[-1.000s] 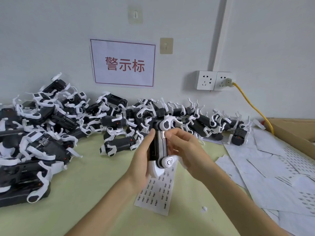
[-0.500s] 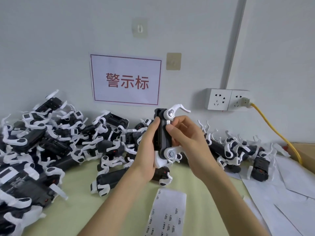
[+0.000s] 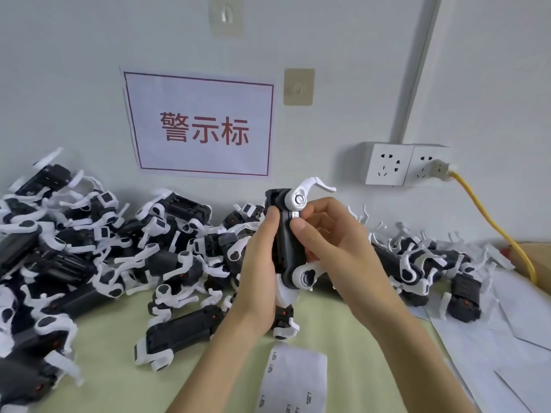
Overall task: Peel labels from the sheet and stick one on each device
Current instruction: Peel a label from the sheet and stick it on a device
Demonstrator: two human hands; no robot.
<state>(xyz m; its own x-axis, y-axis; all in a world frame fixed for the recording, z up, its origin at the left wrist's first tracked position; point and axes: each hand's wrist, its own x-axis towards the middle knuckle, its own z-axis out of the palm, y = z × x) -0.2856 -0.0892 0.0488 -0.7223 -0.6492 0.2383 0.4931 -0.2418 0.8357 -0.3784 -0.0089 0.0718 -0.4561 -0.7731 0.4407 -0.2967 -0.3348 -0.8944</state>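
Observation:
A black device with white curved arms (image 3: 286, 239) stands upright in front of me, held above the table. My left hand (image 3: 260, 269) grips its left side, thumb up along the body. My right hand (image 3: 334, 242) holds the right side, its thumb pressing the front face just under the upper white hinge. A label sheet (image 3: 293, 380) with small printed labels lies on the green table below my wrists. Whether a label sits under the thumb is hidden.
A heap of several black-and-white devices (image 3: 89, 248) runs along the wall from the left to the right. Used white backing sheets (image 3: 507, 323) cover the table at the right. A yellow cable (image 3: 489, 216) hangs from the wall socket (image 3: 405, 163). A cardboard box edge (image 3: 539, 260) shows far right.
Both hands have raised the device from just above the label sheet to in front of the wall. The view has tilted up, so the sheet now lies lower in frame.

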